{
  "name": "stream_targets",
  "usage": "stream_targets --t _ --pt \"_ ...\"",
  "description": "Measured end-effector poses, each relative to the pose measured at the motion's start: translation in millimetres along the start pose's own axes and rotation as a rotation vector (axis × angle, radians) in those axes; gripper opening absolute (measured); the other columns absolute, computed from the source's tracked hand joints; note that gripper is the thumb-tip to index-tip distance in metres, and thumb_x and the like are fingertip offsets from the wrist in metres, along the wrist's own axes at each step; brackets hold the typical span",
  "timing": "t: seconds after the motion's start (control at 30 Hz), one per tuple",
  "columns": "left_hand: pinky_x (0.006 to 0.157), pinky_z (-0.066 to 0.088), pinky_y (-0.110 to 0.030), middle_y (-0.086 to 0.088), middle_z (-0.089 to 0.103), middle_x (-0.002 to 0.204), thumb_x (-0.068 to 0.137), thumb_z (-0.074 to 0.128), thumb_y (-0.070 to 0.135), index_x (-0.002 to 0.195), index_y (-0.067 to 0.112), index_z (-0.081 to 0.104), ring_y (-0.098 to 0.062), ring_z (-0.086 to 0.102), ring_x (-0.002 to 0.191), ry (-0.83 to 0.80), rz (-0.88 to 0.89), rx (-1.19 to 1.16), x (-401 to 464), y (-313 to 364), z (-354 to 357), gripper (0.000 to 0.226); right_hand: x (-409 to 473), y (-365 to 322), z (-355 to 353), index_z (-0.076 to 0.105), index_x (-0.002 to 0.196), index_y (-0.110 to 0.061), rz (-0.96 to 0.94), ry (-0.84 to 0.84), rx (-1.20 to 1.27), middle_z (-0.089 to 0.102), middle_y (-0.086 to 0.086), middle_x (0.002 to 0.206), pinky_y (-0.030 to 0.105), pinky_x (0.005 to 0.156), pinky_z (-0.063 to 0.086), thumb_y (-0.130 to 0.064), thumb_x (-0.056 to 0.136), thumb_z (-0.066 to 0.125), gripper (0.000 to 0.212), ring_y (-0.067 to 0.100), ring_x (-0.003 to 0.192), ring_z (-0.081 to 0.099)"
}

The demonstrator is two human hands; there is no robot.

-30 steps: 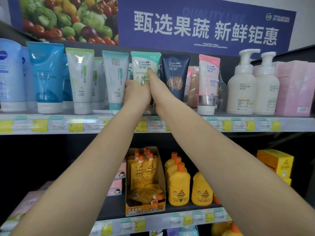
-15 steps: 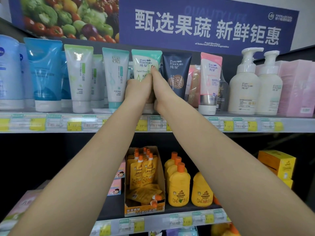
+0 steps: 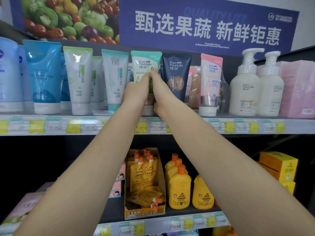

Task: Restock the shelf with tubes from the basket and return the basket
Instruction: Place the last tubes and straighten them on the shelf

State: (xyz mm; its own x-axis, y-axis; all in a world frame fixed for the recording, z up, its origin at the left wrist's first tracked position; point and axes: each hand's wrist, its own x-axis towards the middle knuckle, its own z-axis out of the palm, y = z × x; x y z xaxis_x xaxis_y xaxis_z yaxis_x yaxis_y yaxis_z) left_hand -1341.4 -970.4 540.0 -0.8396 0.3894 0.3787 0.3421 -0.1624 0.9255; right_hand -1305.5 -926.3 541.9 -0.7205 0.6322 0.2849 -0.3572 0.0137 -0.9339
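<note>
Teal-capped at its crimped, flat top, the glossy plastic green tube (image 3: 144,63) stands cap-down on the upper shelf (image 3: 187,126), between a pale mint tube (image 3: 114,79) at its 9 o'clock and a matte navy tube (image 3: 176,77) at its 3 o'clock. Both hands meet over its lower half. Left hand (image 3: 136,90): fingers curled round the tube's left side, knuckles toward the camera. Right hand (image 3: 161,89): closed against the tube's right side, one straight finger lying up the printed face; how the remaining fingers sit cannot be told, since the wrist hides them. Further right along the shelf stand a pink tube (image 3: 210,82) with a white cylindrical cap and two rounded cream pump bottles (image 3: 245,92), then pale pink cartons (image 3: 296,89). Paper price labels (image 3: 141,126), yellow and white, line the shelf's front rail. Below, at 6 o'clock, an open cardboard tray (image 3: 144,213) holds soft yellow spouted pouches (image 3: 146,172); smooth yellow bottles (image 3: 179,189) with orange caps stand just beside it. A printed blue banner (image 3: 204,26) spans the top. No basket can be seen from this view.
</note>
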Motion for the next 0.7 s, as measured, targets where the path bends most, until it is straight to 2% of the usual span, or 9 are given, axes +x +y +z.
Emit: stream_targets --t 0.13,0.2,0.23,0.33,0.4,0.53,0.63,0.7 --pt "0.072 0.044 -0.026 -0.002 0.058 0.096 0.088 0.045 0.048 0.116 0.012 0.052 -0.021 0.056 0.082 -0.001 0.005 0.013 -1 1 1 0.046 0 0 1 0.057 0.079 -0.024 -0.010 -0.006 0.016 0.064 0.000 0.101 0.026 0.074 0.045 -0.047 0.093 0.042 0.031 0.018 0.099 0.058" --pt "0.063 0.043 -0.024 -0.002 0.058 0.100 0.087 0.047 0.047 0.120 0.010 0.050 -0.017 0.055 0.076 -0.002 -0.001 0.012 -1 2 1 0.050 1 0 1 0.057 0.080 -0.024 -0.017 0.009 -0.001 0.064 0.002 0.111 0.027 0.074 0.043 -0.049 0.092 0.043 0.031 0.019 0.102 0.058" --pt "0.064 0.044 -0.025 -0.002 0.059 0.104 0.086 0.049 0.046 0.122 0.010 0.050 -0.017 0.057 0.078 0.011 0.005 0.007 -2 2 2 0.051 0 -1 0 0.057 0.080 -0.024 -0.020 0.015 -0.007 0.064 0.002 0.112 0.028 0.076 0.044 -0.049 0.092 0.043 0.031 0.020 0.102 0.059" --pt "0.085 0.050 -0.034 -0.005 0.063 0.113 0.082 0.052 0.043 0.122 0.011 0.051 -0.025 0.061 0.099 0.049 0.040 -0.001 -3 2 2 0.051 -3 -5 -2 0.059 0.077 -0.023 -0.010 -0.003 -0.009 0.066 0.001 0.096 0.035 0.092 0.049 -0.047 0.092 0.044 0.032 0.020 0.100 0.061" --pt "0.091 0.049 -0.038 -0.007 0.063 0.114 0.082 0.051 0.041 0.120 0.010 0.052 -0.028 0.060 0.103 0.058 0.052 0.005 -5 2 2 0.049 -6 -7 -2 0.060 0.077 -0.022 -0.008 -0.022 -0.015 0.066 0.001 0.093 0.037 0.097 0.047 -0.046 0.093 0.043 0.033 0.021 0.100 0.061" --pt "0.082 0.046 -0.031 -0.010 0.060 0.118 0.087 0.047 0.034 0.122 0.009 0.050 -0.029 0.058 0.104 0.045 0.077 0.058 -7 3 2 0.043 -9 -11 -2 0.062 0.085 -0.022 -0.008 -0.043 -0.029 0.065 0.004 0.116 0.039 0.101 0.043 -0.046 0.093 0.043 0.031 0.021 0.110 0.059" --pt "0.075 0.040 -0.026 -0.010 0.058 0.120 0.088 0.045 0.030 0.124 0.007 0.047 -0.029 0.057 0.102 0.025 0.089 0.097 -11 5 0 0.043 -10 -15 -6 0.064 0.106 -0.021 0.026 -0.033 -0.034 0.065 0.002 0.118 0.039 0.102 0.043 -0.049 0.090 0.045 0.038 0.019 0.111 0.059" --pt "0.072 0.038 -0.026 -0.011 0.058 0.120 0.088 0.044 0.029 0.125 0.007 0.047 -0.028 0.055 0.098 0.011 0.095 0.120 -16 7 -3 0.043 -12 -17 -11 0.061 0.116 -0.021 0.047 -0.037 -0.063 0.065 -0.003 0.112 0.037 0.102 0.040 -0.051 0.088 0.047 0.044 0.014 0.105 0.059"
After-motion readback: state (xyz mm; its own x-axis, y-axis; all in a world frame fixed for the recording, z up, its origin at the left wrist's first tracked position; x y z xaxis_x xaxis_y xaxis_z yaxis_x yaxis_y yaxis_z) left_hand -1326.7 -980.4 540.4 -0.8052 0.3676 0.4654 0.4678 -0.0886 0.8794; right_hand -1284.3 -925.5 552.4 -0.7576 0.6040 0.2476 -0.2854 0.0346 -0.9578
